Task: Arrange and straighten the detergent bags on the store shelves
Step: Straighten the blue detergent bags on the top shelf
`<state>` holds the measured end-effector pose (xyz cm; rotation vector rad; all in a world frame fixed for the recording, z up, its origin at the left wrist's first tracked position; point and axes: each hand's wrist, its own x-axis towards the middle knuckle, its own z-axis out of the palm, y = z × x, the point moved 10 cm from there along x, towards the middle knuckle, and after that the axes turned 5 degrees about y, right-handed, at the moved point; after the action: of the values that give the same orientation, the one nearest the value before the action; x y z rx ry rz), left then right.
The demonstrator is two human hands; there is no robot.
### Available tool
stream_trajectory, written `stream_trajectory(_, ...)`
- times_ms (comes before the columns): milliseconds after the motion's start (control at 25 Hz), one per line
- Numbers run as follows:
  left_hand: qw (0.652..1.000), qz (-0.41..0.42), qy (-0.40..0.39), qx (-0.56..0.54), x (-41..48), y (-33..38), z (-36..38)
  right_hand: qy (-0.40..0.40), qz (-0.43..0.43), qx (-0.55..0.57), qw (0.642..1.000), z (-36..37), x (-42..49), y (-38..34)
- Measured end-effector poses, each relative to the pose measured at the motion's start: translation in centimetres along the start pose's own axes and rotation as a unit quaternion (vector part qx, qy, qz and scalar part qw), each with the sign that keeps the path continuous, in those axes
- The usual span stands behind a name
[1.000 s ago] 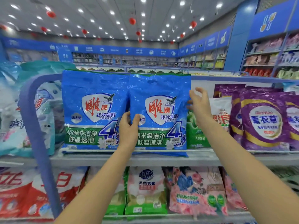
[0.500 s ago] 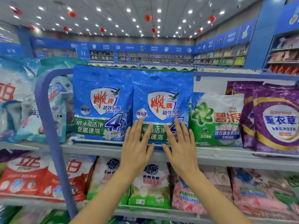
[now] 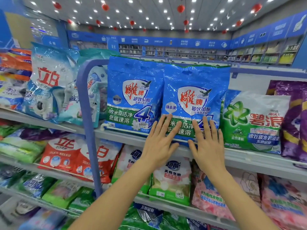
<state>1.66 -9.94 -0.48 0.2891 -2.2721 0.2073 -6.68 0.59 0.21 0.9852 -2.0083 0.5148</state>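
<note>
Left hand (image 3: 159, 143) and right hand (image 3: 207, 145), fingers spread flat, pressed the right-hand glossy blue plastic detergent bag (image 3: 194, 100) upright on the grey metal shelf (image 3: 249, 156), palms hiding its lower edge.

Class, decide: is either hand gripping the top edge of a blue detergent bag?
No: the left hand and the right hand both lie flat, fingers straight, on the lower front of the right-hand blue bag.

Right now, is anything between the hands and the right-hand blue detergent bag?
Nothing visible. The left hand and right hand both lie flat on the lower front of the right blue bag, fingers straight.
</note>
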Motion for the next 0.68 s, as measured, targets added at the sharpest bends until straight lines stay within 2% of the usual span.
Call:
stream_trajectory(160,1.0,-0.023,-0.014,0.01,-3.1,-2.2,-2.6,-0.002,0.048,0.054,0.997,-1.4,0.6,-1.7)
stream_trajectory(360,0.991,-0.116,-0.054,0.032,-10.7,-9.9,-6.6,-0.015,0.017,0.177,0.984,-2.8,0.8,-8.9)
stream_trajectory(560,0.965,-0.252,-0.051,0.051,-20.9,-20.3,-14.9,-0.055,-0.023,0.332,0.941,-1.9,-1.0,-20.8)
stream_trajectory(680,0.943,-0.326,-0.045,0.049,-27.4,-27.3,-19.8,-0.09,-0.016,0.411,0.907,-0.3,-2.9,-28.3)
